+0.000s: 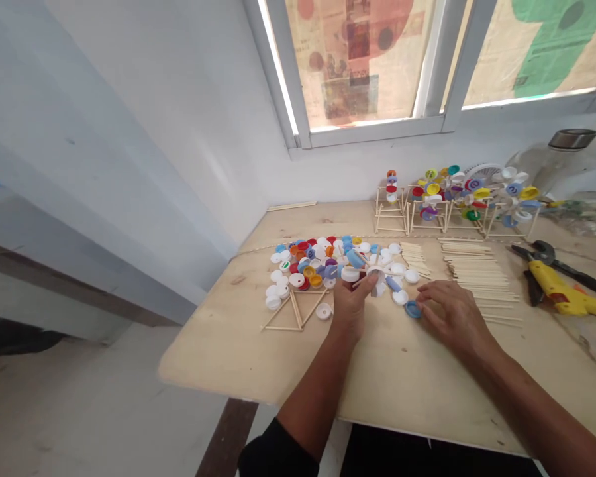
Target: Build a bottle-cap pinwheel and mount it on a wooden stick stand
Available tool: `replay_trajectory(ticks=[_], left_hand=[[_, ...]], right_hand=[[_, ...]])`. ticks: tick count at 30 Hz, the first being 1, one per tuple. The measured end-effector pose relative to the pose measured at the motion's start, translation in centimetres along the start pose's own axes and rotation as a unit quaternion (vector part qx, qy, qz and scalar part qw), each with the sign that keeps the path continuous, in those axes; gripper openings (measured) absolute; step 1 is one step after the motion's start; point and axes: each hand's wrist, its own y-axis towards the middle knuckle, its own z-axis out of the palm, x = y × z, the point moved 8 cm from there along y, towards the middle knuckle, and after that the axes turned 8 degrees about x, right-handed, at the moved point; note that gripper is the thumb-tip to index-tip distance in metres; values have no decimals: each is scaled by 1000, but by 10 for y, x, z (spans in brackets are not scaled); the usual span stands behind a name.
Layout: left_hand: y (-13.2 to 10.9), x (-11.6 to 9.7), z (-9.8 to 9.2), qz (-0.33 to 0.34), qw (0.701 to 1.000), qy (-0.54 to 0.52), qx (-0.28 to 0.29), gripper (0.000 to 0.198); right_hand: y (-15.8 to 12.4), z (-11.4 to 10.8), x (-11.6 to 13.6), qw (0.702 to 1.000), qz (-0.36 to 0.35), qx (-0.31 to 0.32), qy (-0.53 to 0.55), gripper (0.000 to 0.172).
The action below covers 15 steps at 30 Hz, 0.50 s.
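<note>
My left hand (350,306) is closed around a wheel of bottle caps on thin sticks (376,273), held just above the table. White and blue caps show on its spokes, and my fingers partly hide it. My right hand (451,315) is low over the table, its fingertips pinching the right edge of a blue bottle cap (412,309). A pile of loose bottle caps (308,262) in red, white, blue and orange lies behind and left of my left hand. In front of the pile lies a frame of wooden sticks (297,311), beside a single white cap (323,311).
Bundles of thin wooden sticks (477,271) lie behind my right hand. At the right are a yellow glue gun (559,288) and a black-handled tool (576,275). Along the wall stand stick frames bearing cap wheels (430,215). The wooden table (218,351) ends at the left.
</note>
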Motion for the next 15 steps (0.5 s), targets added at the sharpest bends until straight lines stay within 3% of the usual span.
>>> replay_trajectory(ticks=[7, 15], left_hand=[[-7, 13, 12, -51, 998, 6, 39, 35], [-4, 22, 6, -73, 997, 7, 33, 36]], right_hand=[[0, -12, -23, 998, 59, -20, 27, 20], [0, 6, 9, 998, 11, 59, -24, 21]])
